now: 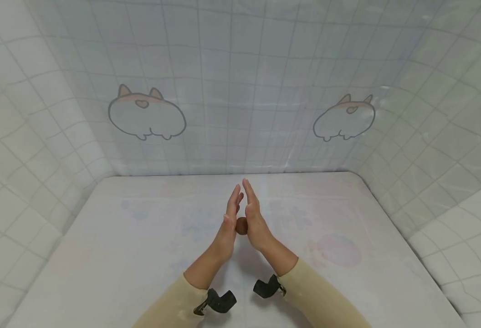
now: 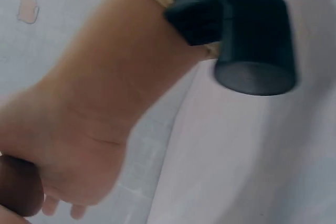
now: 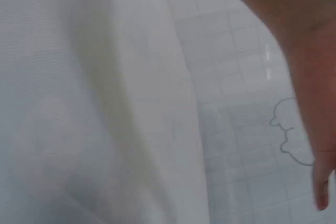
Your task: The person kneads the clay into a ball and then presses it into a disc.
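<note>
A small brown ball (image 1: 242, 226) sits between my two palms, near the heels of the hands, in the head view. My left hand (image 1: 226, 231) presses it from the left with straight fingers pointing away. From the other side my right hand (image 1: 258, 227) presses on it, its fingers straight too. The fingertips of both hands lean toward each other above the ball. In the left wrist view the brown ball (image 2: 20, 186) shows at the lower left edge, against a palm. The right wrist view catches a hand at its right edge, with the ball out of sight.
Beneath the hands spreads a pale, faintly patterned table surface (image 1: 142, 255). A white gridded wall covering (image 1: 240, 105) with cartoon animal outlines rises behind it and on both sides. Black wrist cameras (image 1: 222, 301) stick out from both sleeves toward each other.
</note>
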Action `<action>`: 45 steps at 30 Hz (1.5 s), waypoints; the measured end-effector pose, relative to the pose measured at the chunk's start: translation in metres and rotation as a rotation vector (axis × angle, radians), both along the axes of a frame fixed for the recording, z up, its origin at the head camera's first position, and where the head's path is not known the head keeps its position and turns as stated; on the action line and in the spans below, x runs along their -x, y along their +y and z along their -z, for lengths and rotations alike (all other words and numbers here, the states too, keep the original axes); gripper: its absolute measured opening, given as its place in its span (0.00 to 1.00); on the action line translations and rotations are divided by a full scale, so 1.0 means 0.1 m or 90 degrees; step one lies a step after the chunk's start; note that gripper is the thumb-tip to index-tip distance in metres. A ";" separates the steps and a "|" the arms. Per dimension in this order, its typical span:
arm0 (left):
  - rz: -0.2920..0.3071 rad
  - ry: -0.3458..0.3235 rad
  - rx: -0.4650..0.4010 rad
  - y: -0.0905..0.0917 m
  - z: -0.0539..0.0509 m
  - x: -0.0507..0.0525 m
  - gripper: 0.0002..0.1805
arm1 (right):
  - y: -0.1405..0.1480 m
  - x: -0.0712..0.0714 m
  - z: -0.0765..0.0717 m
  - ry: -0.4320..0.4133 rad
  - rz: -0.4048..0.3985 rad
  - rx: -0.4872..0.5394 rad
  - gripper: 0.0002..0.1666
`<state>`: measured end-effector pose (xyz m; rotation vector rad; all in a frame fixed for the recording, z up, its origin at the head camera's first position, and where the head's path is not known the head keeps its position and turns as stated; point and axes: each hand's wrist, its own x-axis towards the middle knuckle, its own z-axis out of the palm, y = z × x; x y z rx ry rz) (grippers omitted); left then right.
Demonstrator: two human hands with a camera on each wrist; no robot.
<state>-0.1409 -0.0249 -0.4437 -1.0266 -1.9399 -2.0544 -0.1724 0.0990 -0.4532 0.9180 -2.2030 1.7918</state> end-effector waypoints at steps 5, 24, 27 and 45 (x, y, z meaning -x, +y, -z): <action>-0.047 0.027 -0.034 0.01 -0.05 0.03 0.50 | -0.01 -0.01 0.05 0.016 -0.015 -0.021 0.53; -0.165 -0.001 0.051 0.00 -0.04 0.25 0.51 | -0.01 -0.22 0.04 0.169 -0.106 0.054 0.52; -0.149 0.017 0.093 0.03 0.01 0.23 0.49 | 0.02 -0.22 -0.05 0.185 -0.080 0.073 0.52; 0.059 -0.042 0.088 0.12 0.10 0.04 0.50 | 0.12 0.02 -0.15 0.045 0.063 0.159 0.54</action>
